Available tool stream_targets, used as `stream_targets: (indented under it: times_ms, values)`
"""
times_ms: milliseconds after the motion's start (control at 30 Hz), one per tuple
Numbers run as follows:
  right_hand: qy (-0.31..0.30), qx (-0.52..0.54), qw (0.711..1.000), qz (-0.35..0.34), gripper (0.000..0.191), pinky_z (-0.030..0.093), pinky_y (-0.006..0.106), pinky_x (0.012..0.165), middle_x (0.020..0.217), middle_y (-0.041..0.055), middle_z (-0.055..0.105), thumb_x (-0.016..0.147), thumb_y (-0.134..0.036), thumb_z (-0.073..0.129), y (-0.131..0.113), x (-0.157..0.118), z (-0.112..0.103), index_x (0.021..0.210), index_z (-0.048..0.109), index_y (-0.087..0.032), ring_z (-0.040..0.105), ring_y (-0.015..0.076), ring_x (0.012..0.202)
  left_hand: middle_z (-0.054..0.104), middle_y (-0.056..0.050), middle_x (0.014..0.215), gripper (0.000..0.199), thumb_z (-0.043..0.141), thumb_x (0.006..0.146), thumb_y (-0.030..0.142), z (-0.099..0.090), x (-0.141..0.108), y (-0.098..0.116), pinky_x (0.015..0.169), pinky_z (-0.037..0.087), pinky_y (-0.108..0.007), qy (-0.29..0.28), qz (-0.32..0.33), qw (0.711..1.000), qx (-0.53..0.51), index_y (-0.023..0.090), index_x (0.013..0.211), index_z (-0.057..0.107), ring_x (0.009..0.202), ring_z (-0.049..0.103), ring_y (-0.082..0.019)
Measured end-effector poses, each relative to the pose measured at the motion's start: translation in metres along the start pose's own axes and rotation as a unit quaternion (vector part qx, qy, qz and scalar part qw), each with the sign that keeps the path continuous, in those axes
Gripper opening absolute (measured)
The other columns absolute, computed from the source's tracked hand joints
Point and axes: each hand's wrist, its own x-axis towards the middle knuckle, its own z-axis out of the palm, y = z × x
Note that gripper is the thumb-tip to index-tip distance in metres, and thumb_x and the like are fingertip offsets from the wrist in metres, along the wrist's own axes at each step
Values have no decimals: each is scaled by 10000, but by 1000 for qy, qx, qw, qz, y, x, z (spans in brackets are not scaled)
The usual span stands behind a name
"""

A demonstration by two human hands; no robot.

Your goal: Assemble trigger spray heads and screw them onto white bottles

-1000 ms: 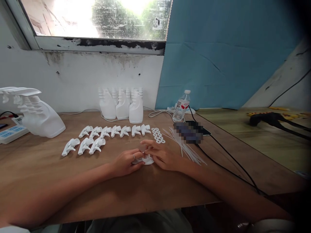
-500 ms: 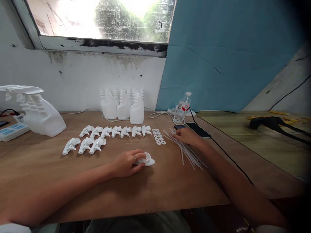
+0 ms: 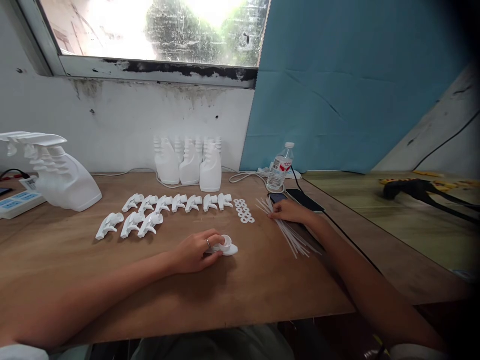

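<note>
My left hand (image 3: 198, 251) is closed around a white spray trigger head (image 3: 229, 249) on the table, its round collar facing up. My right hand (image 3: 290, 212) rests at the upper part of a loose bundle of thin white plastic tubes (image 3: 294, 239), fingers closed on some of them; how many is hidden. Between the hands and a little farther back lie several small white washers (image 3: 244, 214) in two columns. More white trigger heads (image 3: 179, 203) form two rows to the left.
Several white spray bottles without heads (image 3: 210, 170) stand by the wall. Bottles with heads (image 3: 71, 175) stand at the left beside a power strip (image 3: 22, 204). A water bottle (image 3: 280, 167), a phone (image 3: 305, 200), a second dark device (image 3: 276, 198) and cables are behind my right hand.
My right hand has shifted slightly toward me along the tubes, and the bundle has drawn closer together. My left hand keeps the trigger head in place.
</note>
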Motion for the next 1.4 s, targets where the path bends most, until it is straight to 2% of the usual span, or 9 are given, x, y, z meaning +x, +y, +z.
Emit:
stream_targets:
  times_ms: [233,400,500,700,1000,1100,1233,1333,1400]
  values:
    - [11,15,1000,-3,472,267,244,511,525,-6,501,682,-610,571,3,1,1,537,504,-167,453,128,541,590,-77,1078,215,457,908,273,0,0,1,778,475,-256,4,0,1000,-5,196,1106,494,867,590,-151]
    - [38,19,999,13,543,283,243,508,481,-5,484,766,-655,462,6,1,-2,513,466,-174,435,119,494,589,-71,1086,209,461,908,263,-1,0,2,777,472,-247,5,0,1000,-6,201,1106,488,870,593,-147]
    - [46,14,998,31,525,294,250,511,467,7,491,770,-617,481,10,1,-5,482,459,-178,448,128,491,586,-72,1095,209,466,905,255,-1,0,2,799,469,-249,2,3,1000,-6,199,1106,486,901,590,-152]
    - [-1,26,998,65,413,301,249,461,423,13,511,736,-486,573,15,0,-5,476,490,-176,437,119,416,585,-72,1087,213,471,903,248,-2,1,2,794,468,-247,3,10,1000,-8,197,1110,487,890,589,-149]
    - [-13,51,996,76,321,324,237,446,416,10,511,714,-337,581,8,-4,-5,452,493,-173,428,103,392,590,-81,1090,210,470,900,255,-2,0,2,805,473,-264,0,3,1000,-11,196,1100,500,906,592,-161]
    - [6,60,995,81,273,316,241,442,419,11,516,694,-286,571,6,-5,-8,455,503,-173,442,113,399,591,-84,1074,210,466,903,260,0,0,0,801,475,-266,6,7,1000,-15,195,1100,501,899,591,-161]
    - [73,77,991,77,223,329,245,477,465,22,532,667,-261,573,3,-8,-17,477,497,-171,492,138,476,589,-80,1073,223,469,901,256,1,-1,-1,790,470,-258,8,6,1000,-17,198,1114,496,883,587,-155]
    - [116,111,986,53,234,351,239,484,532,19,560,756,-345,506,-10,-16,-25,596,508,-174,487,122,476,586,-74,1067,213,473,899,259,1,0,0,787,462,-254,7,6,1000,-18,200,1103,489,876,582,-155]
    - [119,185,975,8,283,351,236,448,610,23,610,833,-425,432,-25,-24,-29,711,511,-182,451,96,419,585,-72,1057,192,475,898,261,0,0,1,780,461,-253,6,2,1000,-20,198,1079,485,869,581,-156]
